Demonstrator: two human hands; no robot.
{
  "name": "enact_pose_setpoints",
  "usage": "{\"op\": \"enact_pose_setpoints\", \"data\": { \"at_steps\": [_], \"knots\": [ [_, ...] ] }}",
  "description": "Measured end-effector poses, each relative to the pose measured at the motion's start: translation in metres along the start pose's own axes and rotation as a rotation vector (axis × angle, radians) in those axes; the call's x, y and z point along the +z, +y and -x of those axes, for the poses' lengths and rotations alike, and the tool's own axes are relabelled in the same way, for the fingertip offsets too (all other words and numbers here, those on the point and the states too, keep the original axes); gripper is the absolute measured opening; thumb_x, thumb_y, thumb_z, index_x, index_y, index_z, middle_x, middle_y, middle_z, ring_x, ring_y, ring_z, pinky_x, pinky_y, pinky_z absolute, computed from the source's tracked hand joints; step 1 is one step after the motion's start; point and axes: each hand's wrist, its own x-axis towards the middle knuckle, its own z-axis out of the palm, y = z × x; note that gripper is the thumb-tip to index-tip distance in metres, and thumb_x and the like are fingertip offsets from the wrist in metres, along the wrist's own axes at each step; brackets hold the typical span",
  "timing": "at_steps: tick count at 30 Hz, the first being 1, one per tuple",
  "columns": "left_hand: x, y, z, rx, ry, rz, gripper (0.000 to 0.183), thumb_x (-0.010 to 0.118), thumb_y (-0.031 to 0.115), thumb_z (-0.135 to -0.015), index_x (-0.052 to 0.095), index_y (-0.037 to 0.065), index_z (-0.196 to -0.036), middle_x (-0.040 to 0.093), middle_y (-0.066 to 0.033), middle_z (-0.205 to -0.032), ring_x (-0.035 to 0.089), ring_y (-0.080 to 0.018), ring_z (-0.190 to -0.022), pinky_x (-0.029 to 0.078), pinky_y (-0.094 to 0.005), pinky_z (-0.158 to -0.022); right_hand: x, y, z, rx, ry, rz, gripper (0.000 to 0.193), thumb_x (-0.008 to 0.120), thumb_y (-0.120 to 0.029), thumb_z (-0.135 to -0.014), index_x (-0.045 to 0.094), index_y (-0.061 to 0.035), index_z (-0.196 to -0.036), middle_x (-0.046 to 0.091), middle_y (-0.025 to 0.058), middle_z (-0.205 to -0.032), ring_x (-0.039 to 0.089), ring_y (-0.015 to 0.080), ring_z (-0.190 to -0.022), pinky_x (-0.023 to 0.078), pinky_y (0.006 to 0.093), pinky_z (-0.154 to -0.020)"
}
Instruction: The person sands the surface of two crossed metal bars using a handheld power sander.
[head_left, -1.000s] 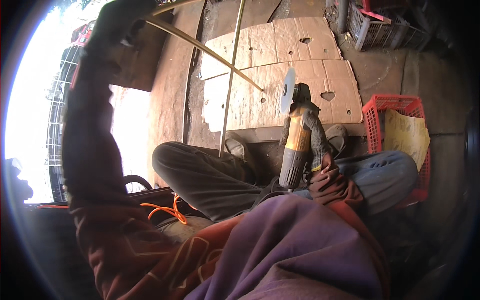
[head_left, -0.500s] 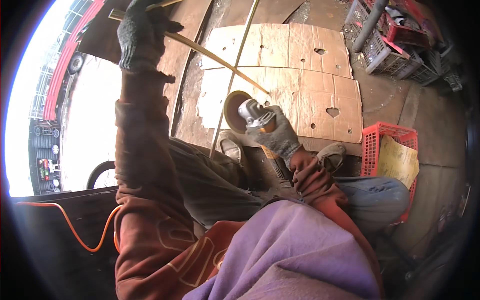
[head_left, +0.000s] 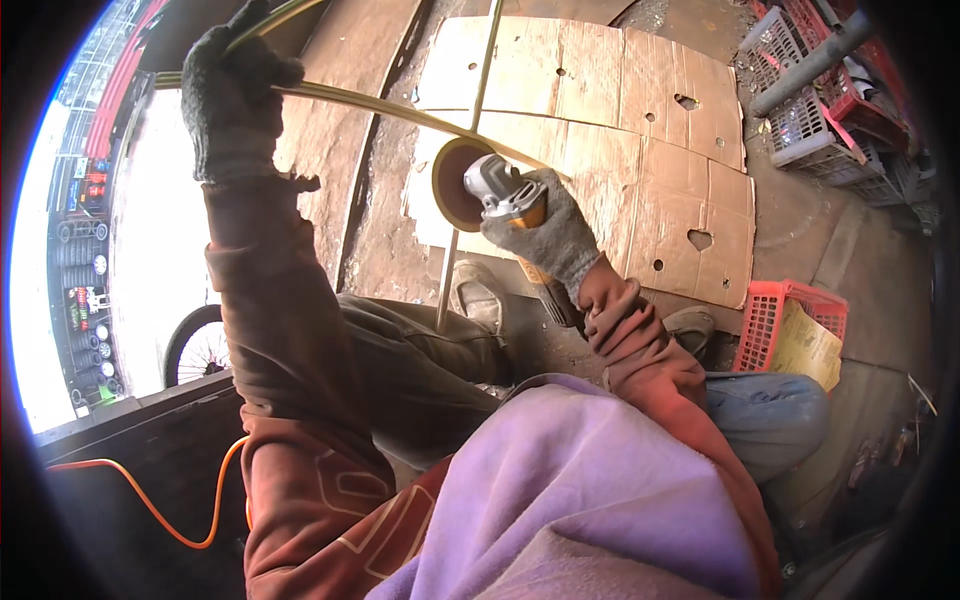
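Observation:
My left hand (head_left: pixel 235 105), in a dark grey knit glove, is closed around thin brass-coloured metal bars at the upper left. One long bar (head_left: pixel 370 103) runs from it toward the right and meets another bar (head_left: pixel 488 75) that stretches from the top edge down toward my left shoe. My right hand (head_left: pixel 550 225), gloved too, grips an angle grinder (head_left: pixel 497 185) with a grey head and yellow-black body. Its round disc (head_left: pixel 442 190) is just below the crossing of the bars, overlapping the lower bar. Whether disc and metal touch, I cannot tell.
Flattened cardboard (head_left: pixel 600 160) covers the ground ahead. A red plastic crate (head_left: pixel 762 325) holding a yellowish sheet stands by my right knee. Grey and red crates (head_left: pixel 800 130) are stacked at the upper right. An orange cord (head_left: pixel 135 490) lies over a dark surface at lower left.
My left hand has shifted left and slightly down with the bars. The grinder's disc is now closer to where the bars cross. The whole view has shifted a little.

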Motion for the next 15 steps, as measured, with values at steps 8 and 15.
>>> {"op": "enact_pose_setpoints", "data": {
  "at_steps": [8,15],
  "knots": [
    [-0.002,-0.004,0.002,-0.026,-0.083,0.16,0.049,0.052,0.033,-0.102,0.067,-0.008,-0.125,0.046,0.0004,-0.065,0.049,-0.0175,-0.056,0.048,-0.0375,-0.059,-0.004,-0.001,0.014,0.028,0.033,0.173,0.072,0.093,-0.038,-0.073,0.054,-0.0054,-0.123,0.071,0.0118,-0.107,0.071,0.0196,-0.097,0.057,0.0358,-0.084],
    [-0.005,-0.006,-0.001,-0.053,-0.125,0.258,0.05,0.055,0.034,-0.1,0.066,-0.008,-0.126,0.046,0.0016,-0.066,0.049,-0.016,-0.057,0.049,-0.0349,-0.059,-0.033,0.011,-0.005,0.095,0.0,0.105,0.072,0.093,-0.038,-0.073,0.055,-0.0032,-0.122,0.072,0.0117,-0.109,0.071,0.0184,-0.098,0.057,0.034,-0.085]
  ]
}}
